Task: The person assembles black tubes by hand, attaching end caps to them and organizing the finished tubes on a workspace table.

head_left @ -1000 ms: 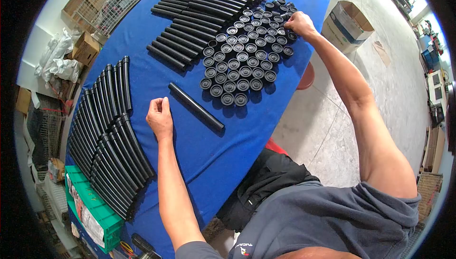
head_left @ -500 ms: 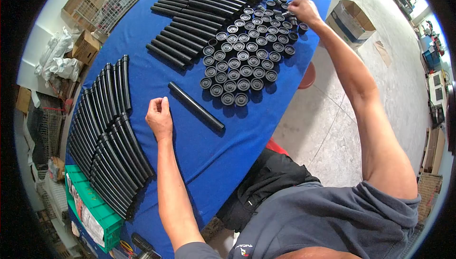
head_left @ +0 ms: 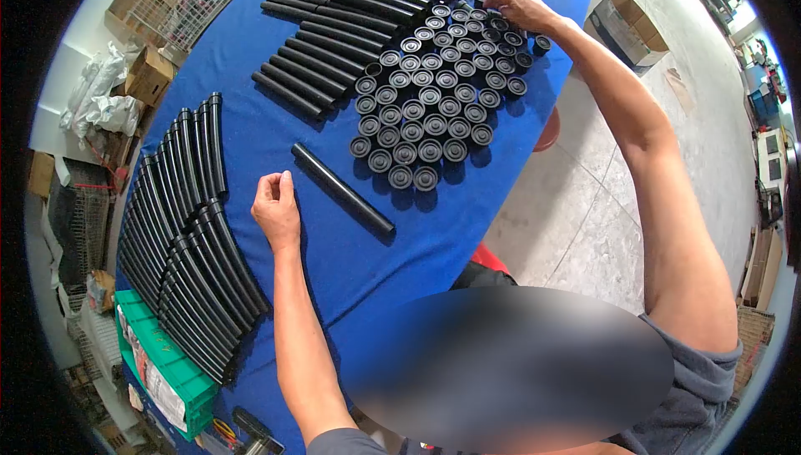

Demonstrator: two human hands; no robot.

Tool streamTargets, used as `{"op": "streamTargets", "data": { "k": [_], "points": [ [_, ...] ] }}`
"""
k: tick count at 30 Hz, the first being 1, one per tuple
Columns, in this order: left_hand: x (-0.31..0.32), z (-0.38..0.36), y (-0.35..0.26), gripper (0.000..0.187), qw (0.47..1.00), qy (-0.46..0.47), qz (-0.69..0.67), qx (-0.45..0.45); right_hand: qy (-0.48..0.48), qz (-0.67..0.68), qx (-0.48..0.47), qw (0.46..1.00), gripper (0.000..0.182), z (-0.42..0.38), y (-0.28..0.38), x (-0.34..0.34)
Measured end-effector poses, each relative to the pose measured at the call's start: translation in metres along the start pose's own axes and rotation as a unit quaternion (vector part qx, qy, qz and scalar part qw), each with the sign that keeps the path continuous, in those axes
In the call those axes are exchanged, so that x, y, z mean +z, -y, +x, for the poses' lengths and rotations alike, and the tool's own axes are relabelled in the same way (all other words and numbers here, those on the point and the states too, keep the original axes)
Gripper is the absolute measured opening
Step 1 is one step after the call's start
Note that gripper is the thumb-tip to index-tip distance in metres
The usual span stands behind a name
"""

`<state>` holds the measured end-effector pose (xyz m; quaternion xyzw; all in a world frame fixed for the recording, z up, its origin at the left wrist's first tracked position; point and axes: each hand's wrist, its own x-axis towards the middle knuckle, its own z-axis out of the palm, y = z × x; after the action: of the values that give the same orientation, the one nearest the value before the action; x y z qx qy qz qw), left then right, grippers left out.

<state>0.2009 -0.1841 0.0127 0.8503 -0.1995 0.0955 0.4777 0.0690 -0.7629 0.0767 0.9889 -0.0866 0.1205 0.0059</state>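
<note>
My left hand (head_left: 277, 209) hovers over the blue cloth with its fingers curled and pressed together; whatever they hold, if anything, is too small to make out. Just right of it a single black tube (head_left: 343, 189) lies diagonally. My right hand (head_left: 524, 9) is at the far right edge of a cluster of round black caps (head_left: 430, 150), its fingertips down among them and partly hidden. Rows of black tubes (head_left: 309, 63) lie beside the caps at the top. More black tubes, with wider ends (head_left: 193, 154), are fanned out on the left.
A green crate (head_left: 167, 363) stands at the lower left of the blue table (head_left: 434, 246), near a dark tool (head_left: 254, 430). On the floor to the right are a cardboard box (head_left: 626, 33) and a red stool (head_left: 547, 131), partly under the table edge.
My right hand has shifted slightly left and away from me over the far caps, and its fingers reach lower among them. My left hand has barely moved.
</note>
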Motion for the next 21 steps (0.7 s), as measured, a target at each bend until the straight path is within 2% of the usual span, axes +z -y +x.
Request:
{"op": "streamTargets", "data": {
  "k": [1,5,8,14,21],
  "points": [
    [0.0,0.0,0.001,0.022,1.0,0.003,-0.001,-0.005,0.026,-0.024,-0.026,0.999,0.038,0.003,0.001,0.001],
    [0.0,0.0,0.003,0.021,1.0,0.001,-0.012,-0.007,0.113,-0.059,0.016,0.992,0.034,0.005,0.018,-0.009],
    [0.002,0.0,0.007,0.021,1.0,0.001,-0.025,-0.01,0.03,-0.021,-0.008,0.999,0.031,-0.002,0.017,-0.006],
    [0.001,0.0,0.004,0.021,1.0,-0.003,-0.008,-0.002,0.084,-0.02,-0.016,0.996,0.029,0.006,0.009,-0.002],
    [0.001,0.0,0.002,0.022,1.0,-0.001,-0.017,0.004,0.07,-0.049,-0.029,0.996,0.031,0.002,0.013,-0.012]
  ]
}}
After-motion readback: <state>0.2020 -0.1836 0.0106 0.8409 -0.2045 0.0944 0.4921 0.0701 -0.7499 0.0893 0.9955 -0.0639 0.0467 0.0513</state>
